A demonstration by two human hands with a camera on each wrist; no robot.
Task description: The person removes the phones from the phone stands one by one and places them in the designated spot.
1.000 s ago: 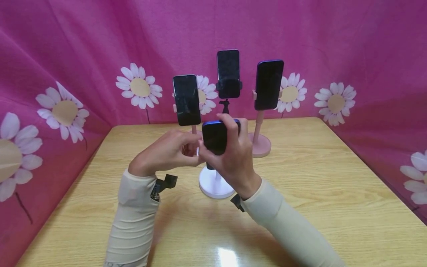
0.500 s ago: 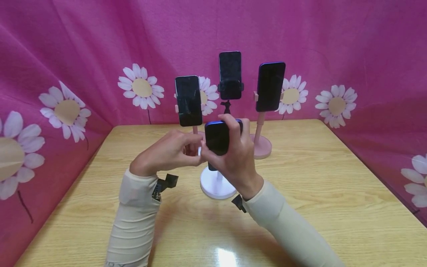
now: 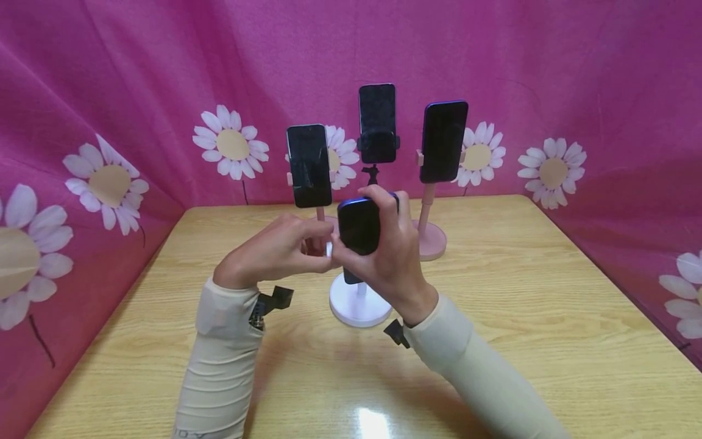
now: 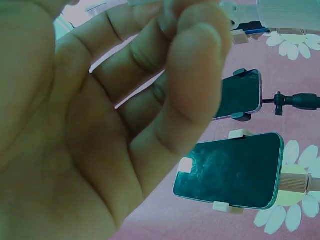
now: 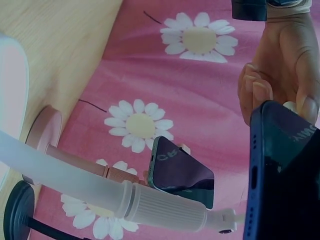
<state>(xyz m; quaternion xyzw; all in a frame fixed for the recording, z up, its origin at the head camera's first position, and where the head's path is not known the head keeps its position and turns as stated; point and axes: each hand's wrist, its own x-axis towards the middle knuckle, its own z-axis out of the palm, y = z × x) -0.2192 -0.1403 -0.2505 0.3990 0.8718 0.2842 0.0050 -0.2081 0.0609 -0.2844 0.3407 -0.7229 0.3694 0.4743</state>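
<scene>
My right hand (image 3: pixel 386 244) grips a dark phone with a blue edge (image 3: pixel 356 225), fingers over its top edge and thumb at the lower left. The phone, seen large in the right wrist view (image 5: pixel 285 175), is above a white phone stand with a round base (image 3: pixel 359 308) and a ribbed neck (image 5: pixel 167 210). At the phone's left side, my left hand (image 3: pixel 285 250) pinches a small white piece (image 3: pixel 329 249), seemingly part of the stand's clamp. In the left wrist view my left hand's fingers (image 4: pixel 195 75) are curled; what they pinch is mostly hidden there.
Behind stand more phones in holders: one on the left (image 3: pixel 309 166), one in a black clamp in the middle (image 3: pixel 378 119), and one on a pink stand at right (image 3: pixel 430 241). All are on a wooden table (image 3: pixel 521 292) before a pink flowered cloth (image 3: pixel 493 49).
My right hand and the phone it holds have shifted slightly to the right over the white base. My left hand has kept its pinch, almost still.
</scene>
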